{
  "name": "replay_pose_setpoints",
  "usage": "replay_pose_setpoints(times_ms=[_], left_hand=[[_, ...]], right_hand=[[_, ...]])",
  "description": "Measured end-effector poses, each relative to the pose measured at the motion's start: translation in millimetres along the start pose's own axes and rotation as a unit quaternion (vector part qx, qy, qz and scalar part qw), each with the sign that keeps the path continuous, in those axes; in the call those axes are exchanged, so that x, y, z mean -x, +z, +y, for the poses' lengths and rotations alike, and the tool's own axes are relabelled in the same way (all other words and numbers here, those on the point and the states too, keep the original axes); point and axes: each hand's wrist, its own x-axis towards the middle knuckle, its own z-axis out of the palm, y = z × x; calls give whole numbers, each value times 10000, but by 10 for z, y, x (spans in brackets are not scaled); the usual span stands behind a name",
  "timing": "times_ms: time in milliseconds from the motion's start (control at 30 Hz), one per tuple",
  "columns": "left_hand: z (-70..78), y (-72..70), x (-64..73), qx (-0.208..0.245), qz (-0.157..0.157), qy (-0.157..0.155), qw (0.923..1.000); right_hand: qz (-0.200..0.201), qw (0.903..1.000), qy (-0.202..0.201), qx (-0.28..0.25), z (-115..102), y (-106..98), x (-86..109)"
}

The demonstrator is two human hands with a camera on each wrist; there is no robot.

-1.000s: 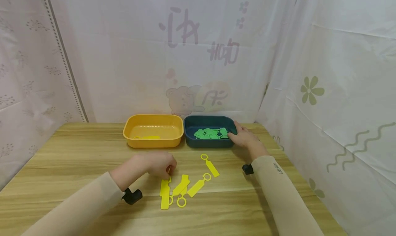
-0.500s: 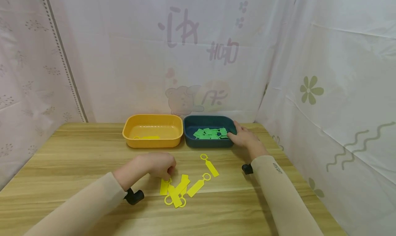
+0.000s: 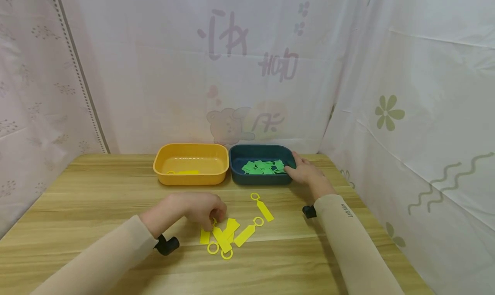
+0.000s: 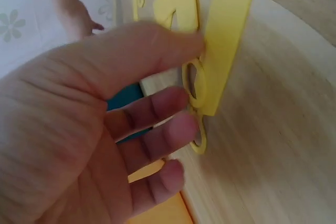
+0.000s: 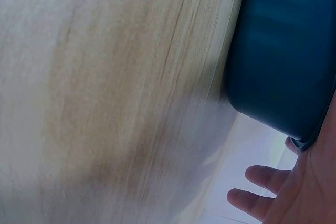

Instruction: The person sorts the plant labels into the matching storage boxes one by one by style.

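My left hand hovers low over several yellow ring-ended tags on the table. In the left wrist view its thumb crosses in front of a yellow tag, and three fingers are spread loosely below a tag's ring. The index fingertip is hard to make out there. In the head view a yellow tag has its ring at the gap between thumb and fingers. My right hand holds the right front corner of a dark blue bin, thumb over the rim. Green tags lie inside it.
A yellow-orange bin stands left of the dark blue one, with a little yellow inside. Two yellow tags lie apart from the pile, one lower and one higher. A wood-grain table meets patterned curtains.
The top yellow tag has swung right and shifted slightly away with my left hand, crossing the others. The left fingers have spread from the thumb. My right hand stays on the bin.
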Motion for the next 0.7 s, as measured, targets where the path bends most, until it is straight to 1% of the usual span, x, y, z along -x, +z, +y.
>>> replay_pose_setpoints(times_ms=[100, 333, 500, 700], left_hand=[[56, 3, 8, 113, -185, 128, 9997], [109, 26, 6, -56, -202, 204, 9996], [116, 54, -6, -90, -171, 156, 9997], [138, 58, 13, -114, -129, -16, 9999]], right_hand=[[17, 10000, 20, -2, -6, 0, -5], [41, 10000, 2, 43, -6, 2, -9], [51, 10000, 7, 18, 8, 11, -13], [51, 10000, -18, 2, 18, 24, -32]])
